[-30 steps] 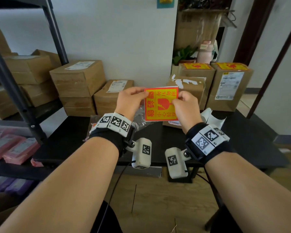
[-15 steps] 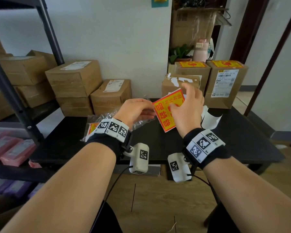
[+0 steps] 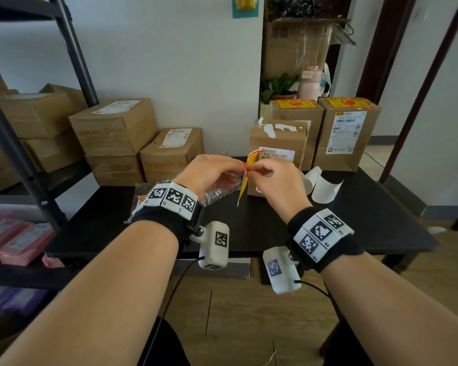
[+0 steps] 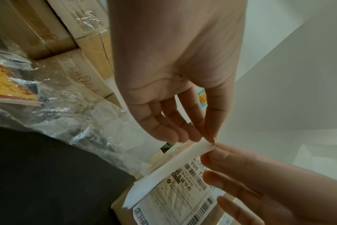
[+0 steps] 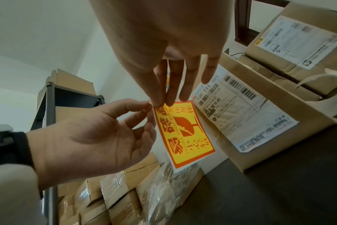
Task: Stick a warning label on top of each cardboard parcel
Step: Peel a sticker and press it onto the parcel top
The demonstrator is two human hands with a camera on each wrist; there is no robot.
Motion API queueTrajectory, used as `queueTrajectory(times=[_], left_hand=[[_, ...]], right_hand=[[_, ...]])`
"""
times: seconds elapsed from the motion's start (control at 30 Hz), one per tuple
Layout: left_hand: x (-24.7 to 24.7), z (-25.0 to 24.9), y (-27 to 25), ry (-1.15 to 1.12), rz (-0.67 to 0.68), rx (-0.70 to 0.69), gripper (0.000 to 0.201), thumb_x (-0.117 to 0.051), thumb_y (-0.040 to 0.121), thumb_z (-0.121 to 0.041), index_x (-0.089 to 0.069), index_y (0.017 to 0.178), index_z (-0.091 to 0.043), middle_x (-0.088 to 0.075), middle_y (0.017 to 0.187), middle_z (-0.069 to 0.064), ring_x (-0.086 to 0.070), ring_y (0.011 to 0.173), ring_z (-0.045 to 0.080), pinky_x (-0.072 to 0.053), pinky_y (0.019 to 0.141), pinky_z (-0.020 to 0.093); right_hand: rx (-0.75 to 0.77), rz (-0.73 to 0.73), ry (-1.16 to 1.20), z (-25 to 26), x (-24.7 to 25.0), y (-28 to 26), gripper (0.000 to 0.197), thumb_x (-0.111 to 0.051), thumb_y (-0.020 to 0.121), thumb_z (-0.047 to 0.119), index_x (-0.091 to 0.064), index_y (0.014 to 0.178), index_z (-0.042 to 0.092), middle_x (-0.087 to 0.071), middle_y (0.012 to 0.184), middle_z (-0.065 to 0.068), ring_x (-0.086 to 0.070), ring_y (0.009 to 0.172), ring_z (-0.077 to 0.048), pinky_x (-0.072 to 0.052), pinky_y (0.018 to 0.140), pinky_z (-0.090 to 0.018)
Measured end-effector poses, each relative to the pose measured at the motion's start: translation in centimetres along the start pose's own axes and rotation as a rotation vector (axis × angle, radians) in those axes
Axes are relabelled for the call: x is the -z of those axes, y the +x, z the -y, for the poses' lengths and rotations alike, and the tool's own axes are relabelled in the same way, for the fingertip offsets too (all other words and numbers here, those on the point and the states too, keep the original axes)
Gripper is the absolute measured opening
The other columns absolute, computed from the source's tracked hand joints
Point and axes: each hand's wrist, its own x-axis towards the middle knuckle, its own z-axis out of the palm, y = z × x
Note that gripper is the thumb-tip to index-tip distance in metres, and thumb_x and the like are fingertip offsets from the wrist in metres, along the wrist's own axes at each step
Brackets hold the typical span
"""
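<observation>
1. Head view: two tall parcels [image 3: 347, 130] at the back of the black table [image 3: 368, 220], behind the nearest parcel [image 3: 276, 143], already carry a red-and-yellow label on top, so that part looks done. The nearest parcel's top shows only torn white tape, no warning label. The stacked boxes [image 3: 114, 125] to its left, by the shelf, also show no warning label, only white shipping slips. Curled white backing sheets [image 3: 324, 188] lie just right of the nearest parcel. Both hands meet in front of that parcel: the left hand [image 3: 209, 175] and right hand [image 3: 273, 180] each pinch the top corner of one warning label [image 3: 245, 180], which hangs edge-on.

2. Left wrist view: the label [image 4: 164, 172] shows its white back, held in front of the nearest parcel [image 4: 175, 202]. The left thumb and forefinger pinch its upper corner; the right fingertips [image 4: 208, 158] touch the same corner. A clear bag [image 4: 71, 109] with more labels lies left of the parcel.

3. Right wrist view: the label's [image 5: 183, 134] printed face is visible, hanging left of the parcel's shipping slip [image 5: 238, 112]. Right fingers pinch its top edge; the left hand [image 5: 98, 137] nips the corner.

4. Judgement: the backing seems not yet off, the corner being worked apart. Peeling, sticking here, then the remaining boxes are left.
</observation>
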Motion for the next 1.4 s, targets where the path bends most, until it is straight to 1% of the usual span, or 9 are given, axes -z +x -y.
queueTrajectory(times=[0.13,0.23,0.33,0.47,0.6,0.8,1.1,1.33,1.4], left_hand=[[0.3,0.1,0.0,0.216,-0.039,-0.060,0.010,-0.071,0.084,-0.024,-0.079,0.089,-0.020,-0.072,0.076,-0.007,-0.060,0.059,-0.004,-0.046,0.056,0.010],[0.5,0.1,0.2,0.330,0.001,-0.062,0.011,-0.071,0.084,-0.033,-0.078,0.090,-0.027,-0.071,0.074,-0.015,-0.060,0.062,-0.008,-0.042,0.062,0.013],[0.5,0.1,0.2,0.380,0.050,-0.074,0.012,-0.071,0.084,-0.034,-0.078,0.092,-0.029,-0.073,0.084,-0.012,-0.062,0.080,0.000,-0.042,0.075,0.020],[0.1,0.0,0.2,0.412,0.045,-0.080,0.017,-0.065,0.089,-0.030,-0.075,0.101,-0.024,-0.069,0.086,-0.015,-0.059,0.078,-0.003,-0.038,0.068,0.011],[-0.4,0.1,0.8,0.358,0.022,-0.067,0.020,-0.061,0.091,-0.026,-0.074,0.100,-0.014,-0.070,0.093,0.000,-0.061,0.083,0.007,-0.047,0.074,0.020],[-0.7,0.8,1.1,0.148,-0.055,0.024,0.018,-0.060,0.089,-0.012,-0.066,0.100,0.001,-0.074,0.093,0.010,-0.073,0.088,0.022,-0.057,0.087,0.033],[-0.9,1.1,0.9,0.044,-0.276,0.040,0.013,-0.059,0.080,0.000,-0.049,0.078,-0.008,-0.072,0.084,0.023,-0.074,0.076,0.032,-0.059,0.062,0.030],[-0.7,1.5,1.3,0.284,-0.438,-0.041,0.013,-0.061,0.078,-0.005,-0.066,0.088,-0.011,-0.073,0.077,0.007,-0.073,0.070,0.022,-0.061,0.074,0.037],[-1.0,1.7,1.3,0.384,-0.430,-0.062,0.014,-0.061,0.079,-0.008,-0.068,0.085,-0.018,-0.072,0.076,0.002,-0.072,0.068,0.020,-0.061,0.075,0.037]], right_hand=[[0.003,0.060,0.034,0.0,0.5,-0.2,0.014,-0.065,0.090,0.027,-0.076,0.097,0.024,-0.071,0.092,0.011,-0.063,0.090,-0.003,-0.053,0.088,-0.034],[-0.005,0.096,0.038,-0.1,0.6,-0.3,0.016,-0.066,0.090,0.027,-0.075,0.102,0.022,-0.068,0.094,0.013,-0.060,0.089,-0.001,-0.051,0.087,-0.026],[-0.016,0.120,0.041,-0.3,0.7,-0.3,0.017,-0.065,0.091,0.028,-0.074,0.103,0.020,-0.067,0.093,0.012,-0.059,0.087,0.001,-0.047,0.083,-0.020],[-0.051,0.106,0.101,-0.3,0.8,-0.4,0.014,-0.066,0.091,0.026,-0.075,0.098,0.018,-0.070,0.090,0.007,-0.063,0.086,-0.005,-0.051,0.081,-0.024],[-0.078,0.087,0.161,-0.5,0.9,-0.5,0.008,-0.066,0.090,0.025,-0.074,0.093,0.023,-0.069,0.086,0.012,-0.063,0.086,-0.003,-0.050,0.080,-0.021],[-0.227,-0.035,0.206,-1.4,1.0,-0.2,0.010,-0.059,0.092,0.013,-0.069,0.089,0.015,-0.068,0.091,0.001,-0.062,0.090,-0.010,-0.049,0.075,-0.020],[-0.394,-0.229,0.244,-2.0,2.2,-0.1,0.013,-0.052,0.090,0.012,-0.059,0.098,0.020,-0.064,0.092,0.003,-0.064,0.089,-0.012,-0.052,0.066,-0.021],[-0.496,-0.416,0.282,-2.7,4.0,0.1,0.016,-0.047,0.090,0.013,-0.058,0.101,0.019,-0.058,0.091,0.006,-0.060,0.094,-0.019,-0.056,0.081,-0.037],[-0.497,-0.482,0.297,-2.8,4.8,0.1,0.016,-0.046,0.090,0.013,-0.057,0.101,0.016,-0.059,0.096,0.001,-0.058,0.092,-0.017,-0.053,0.077,-0.033]])
